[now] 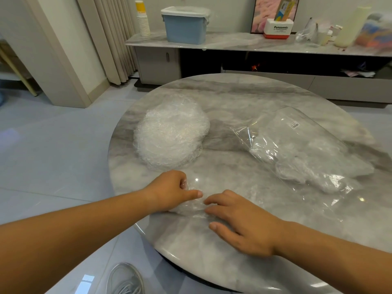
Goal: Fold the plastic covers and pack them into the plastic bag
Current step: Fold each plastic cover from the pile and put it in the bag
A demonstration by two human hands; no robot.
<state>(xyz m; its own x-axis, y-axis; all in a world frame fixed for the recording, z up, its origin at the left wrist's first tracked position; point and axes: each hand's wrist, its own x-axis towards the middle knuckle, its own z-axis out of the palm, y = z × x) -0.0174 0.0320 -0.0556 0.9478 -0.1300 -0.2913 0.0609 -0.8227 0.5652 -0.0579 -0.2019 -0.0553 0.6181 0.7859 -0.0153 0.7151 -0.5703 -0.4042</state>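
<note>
A thin clear plastic cover (192, 205) lies flat on the round marble table (244, 96) near its front edge. My left hand (171, 189) holds one end of the cover, fingers curled around crinkled film and thumb stretched along it. My right hand (239, 221) presses on the other end with straight, spread fingers. A heap of crumpled white plastic covers (169, 132) sits at the table's left. The clear plastic bag (297, 145) lies at the right, open toward me, with folded covers inside.
Behind the table runs a low marble-topped cabinet (233, 44) with a blue lidded box (185, 25), stacked paper cups (143, 20) and a Panasonic box (277, 28). A grey shoe (125, 279) shows on the tiled floor below the table edge.
</note>
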